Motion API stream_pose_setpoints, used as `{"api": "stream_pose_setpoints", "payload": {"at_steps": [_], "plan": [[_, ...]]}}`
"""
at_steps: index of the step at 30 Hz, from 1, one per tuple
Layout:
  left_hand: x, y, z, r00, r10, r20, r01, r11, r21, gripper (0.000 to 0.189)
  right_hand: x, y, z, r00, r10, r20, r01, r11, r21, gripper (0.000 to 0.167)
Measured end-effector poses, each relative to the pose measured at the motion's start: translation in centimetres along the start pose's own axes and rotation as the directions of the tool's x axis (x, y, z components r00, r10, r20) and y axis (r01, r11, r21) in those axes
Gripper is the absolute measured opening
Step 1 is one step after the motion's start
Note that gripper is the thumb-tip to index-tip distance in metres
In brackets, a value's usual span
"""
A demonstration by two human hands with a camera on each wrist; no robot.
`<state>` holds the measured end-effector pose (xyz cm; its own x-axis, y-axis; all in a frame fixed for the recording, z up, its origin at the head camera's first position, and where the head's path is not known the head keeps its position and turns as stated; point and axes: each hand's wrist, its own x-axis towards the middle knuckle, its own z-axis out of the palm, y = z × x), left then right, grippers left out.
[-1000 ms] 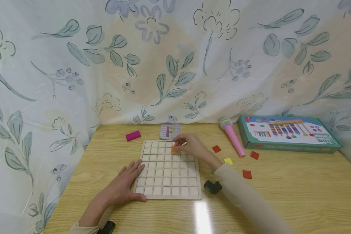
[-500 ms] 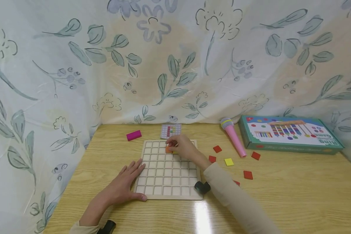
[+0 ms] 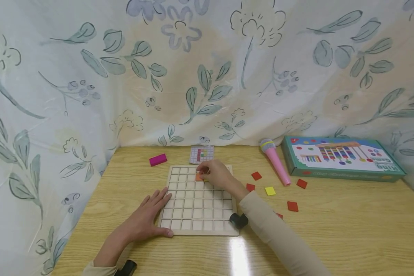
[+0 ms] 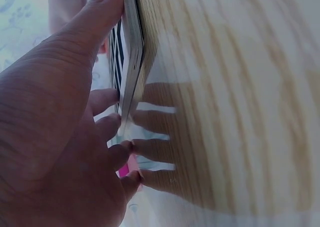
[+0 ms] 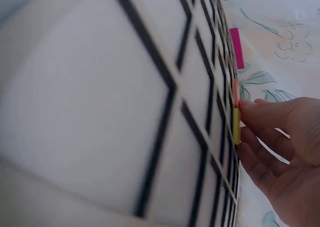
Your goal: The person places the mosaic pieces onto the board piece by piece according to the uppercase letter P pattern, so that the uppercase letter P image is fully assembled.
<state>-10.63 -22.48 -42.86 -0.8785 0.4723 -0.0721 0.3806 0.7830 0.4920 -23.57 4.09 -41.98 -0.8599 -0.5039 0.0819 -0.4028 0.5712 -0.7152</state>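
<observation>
Right hand (image 3: 216, 174), one orange tile (image 3: 198, 178) farther left; five visible red tiles (image 3: 292, 206)

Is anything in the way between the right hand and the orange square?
No, nothing visible is in the way. The right hand touches the orange square on the board, beside a yellow square.

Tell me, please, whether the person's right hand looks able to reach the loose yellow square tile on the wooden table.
Probably yes: the yellow square tile lies uncovered near the beige sleeve, though the right hand is occupied with an orange square tile on the wooden gridded board.
</observation>
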Motion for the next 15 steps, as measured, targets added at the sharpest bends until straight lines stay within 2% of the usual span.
{"api": "stream_pose_setpoints", "payload": {"at_steps": [5, 9, 15], "plan": [[-0.1, 0.1, 0.0, 1.000, 0.005, -0.001, -0.005, 1.000, 0.000, 0.112, -0.5, -0.4, -1.5, 0.999, 0.022, 0.026, -0.021, 0.999, -0.034, 0.021], [0.0, 0.1, 0.0, 1.000, 0.008, -0.010, -0.008, 1.000, 0.004, 0.112, -1.5, -0.1, -3.7, 1.000, -0.013, 0.026, 0.015, 0.998, -0.056, 0.025], [-0.1, 0.0, 0.1, 1.000, 0.022, -0.023, -0.021, 1.000, 0.012, 0.112, -3.9, 2.0, -7.3, 0.999, -0.051, 0.015, 0.052, 0.997, -0.058, 0.028]]}}
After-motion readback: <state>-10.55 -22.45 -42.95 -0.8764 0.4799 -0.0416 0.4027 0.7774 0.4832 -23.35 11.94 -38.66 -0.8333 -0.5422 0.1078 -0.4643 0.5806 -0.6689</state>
